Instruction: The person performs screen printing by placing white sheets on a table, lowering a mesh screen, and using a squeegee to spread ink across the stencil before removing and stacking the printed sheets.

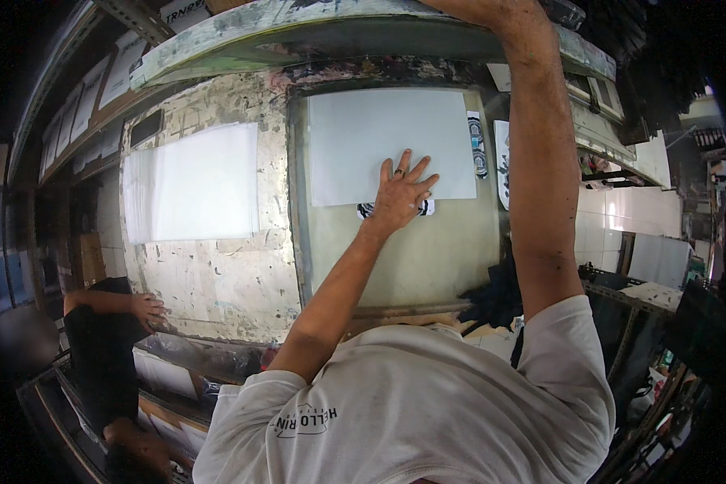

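Note:
My left hand lies flat on a large white sheet, its fingers spread near the sheet's lower edge. Beneath the sheet is a pale, glass-like panel set in a dark frame. Black-and-white printed pieces peek out from under the sheet, one below it by my wrist and another printed strip at its right edge. My right arm stretches up and away to a paint-stained ledge. Only part of my right hand shows at the top edge of the picture; its fingers are cut off from view.
A stack of white sheets lies on the stained tabletop to the left, with a dark phone-like rectangle above it. At the lower left another person rests a hand by the table edge. Shelves with boxes line the far left.

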### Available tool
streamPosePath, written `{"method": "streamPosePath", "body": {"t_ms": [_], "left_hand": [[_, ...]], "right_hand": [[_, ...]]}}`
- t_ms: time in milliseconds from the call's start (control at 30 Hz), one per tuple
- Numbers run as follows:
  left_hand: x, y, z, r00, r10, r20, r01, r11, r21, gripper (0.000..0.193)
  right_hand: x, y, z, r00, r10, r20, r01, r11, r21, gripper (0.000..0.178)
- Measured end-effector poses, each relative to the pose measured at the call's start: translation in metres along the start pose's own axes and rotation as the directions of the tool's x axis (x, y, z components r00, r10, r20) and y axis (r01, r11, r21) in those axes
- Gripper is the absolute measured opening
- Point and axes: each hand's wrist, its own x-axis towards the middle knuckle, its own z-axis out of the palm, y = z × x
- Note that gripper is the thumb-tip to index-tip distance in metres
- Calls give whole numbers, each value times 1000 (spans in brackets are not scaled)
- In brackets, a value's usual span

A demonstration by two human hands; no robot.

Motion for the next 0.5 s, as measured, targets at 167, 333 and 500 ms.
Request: {"method": "streamPosePath", "body": {"t_ms": [167,333,500], "left_hand": [[-4,4,-2,1000,12,-13,-13,999,-29,46],[-8,9,-8,999,24,-32,-26,998,-61,50],[-15,18,-64,969,-106,-221,33,949,-313,58]], "right_hand": [[2,-7,-5,990,109,90,-108,994,-20,45],[-2,-9,-9,992,68,103,-71,997,24,43],[-19,-4,-7,999,-20,34,19,999,40,48]]}}
